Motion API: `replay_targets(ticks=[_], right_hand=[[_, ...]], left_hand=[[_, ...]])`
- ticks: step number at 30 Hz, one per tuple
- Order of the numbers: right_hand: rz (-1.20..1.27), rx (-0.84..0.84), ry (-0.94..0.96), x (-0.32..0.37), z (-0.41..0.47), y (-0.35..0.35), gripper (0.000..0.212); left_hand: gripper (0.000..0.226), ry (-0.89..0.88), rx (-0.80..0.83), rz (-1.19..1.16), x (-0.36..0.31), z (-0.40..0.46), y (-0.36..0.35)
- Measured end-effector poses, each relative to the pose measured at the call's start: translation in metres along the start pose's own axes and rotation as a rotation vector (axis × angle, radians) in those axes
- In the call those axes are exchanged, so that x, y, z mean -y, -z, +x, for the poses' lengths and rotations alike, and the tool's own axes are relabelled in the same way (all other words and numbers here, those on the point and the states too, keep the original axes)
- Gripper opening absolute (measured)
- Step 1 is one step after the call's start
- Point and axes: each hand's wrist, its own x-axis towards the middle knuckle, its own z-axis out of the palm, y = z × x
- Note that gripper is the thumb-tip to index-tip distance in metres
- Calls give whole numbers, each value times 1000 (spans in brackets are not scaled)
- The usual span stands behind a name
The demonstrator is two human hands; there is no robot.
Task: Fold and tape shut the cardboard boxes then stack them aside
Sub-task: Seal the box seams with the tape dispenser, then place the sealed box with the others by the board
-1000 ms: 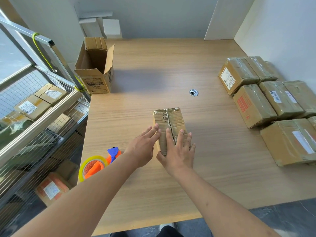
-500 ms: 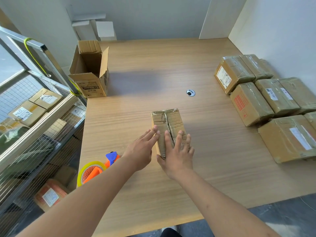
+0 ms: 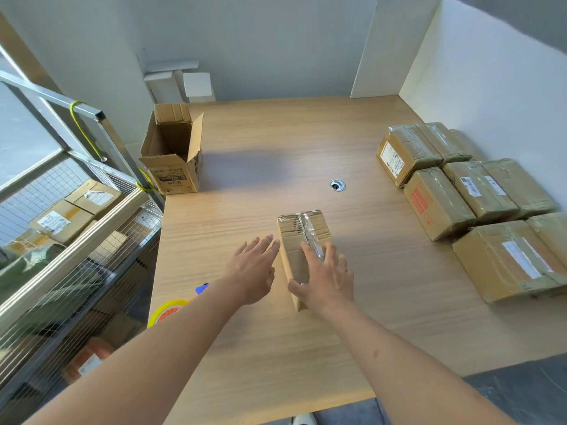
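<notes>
Leftmost, a tape dispenser (image 3: 167, 311) sits at the table's (image 3: 276, 348) near left edge, within reach. Next, the left hand (image 3: 253, 271), fingers straight and released, hovers beside the small box (image 3: 302, 240). Rightward, the right hand (image 3: 325, 276) presses flat on its taped seam, likely smoothing it. Sealed boxes (image 3: 466, 207) lie far right.

This looks like a small packing or shipping room. Taped, labelled parcels (image 3: 478, 204) sit grouped at the right of a wooden tabletop (image 3: 276, 142), an open carton (image 3: 173, 154) at upper left, and a tape dispenser (image 3: 171, 308) (partly hidden) near a wire-mesh rack (image 3: 70, 228) holding more labelled boxes.
</notes>
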Motion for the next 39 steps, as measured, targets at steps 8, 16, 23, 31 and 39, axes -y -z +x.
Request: replay_targets(ticks=[8,16,23,31,39], right_hand=[[49,-90,40,-32,-12,79,87],[19,-201,16,-54,-39,131,86],[11,-260,-68,-64,-72,159,84],[40,-307,-154,-86,-99,187,87],[58,-345,-175,-138,-83,229,86]], left_hand=[[61,21,-69,31,-37,-1,72],[60,-37,-171,30,-79,-8,114],[60,-160,-185,59,-98,-11,138],[58,-279,-205,78,-130,-7,168],[55,-323,-243,109,-185,36,193]])
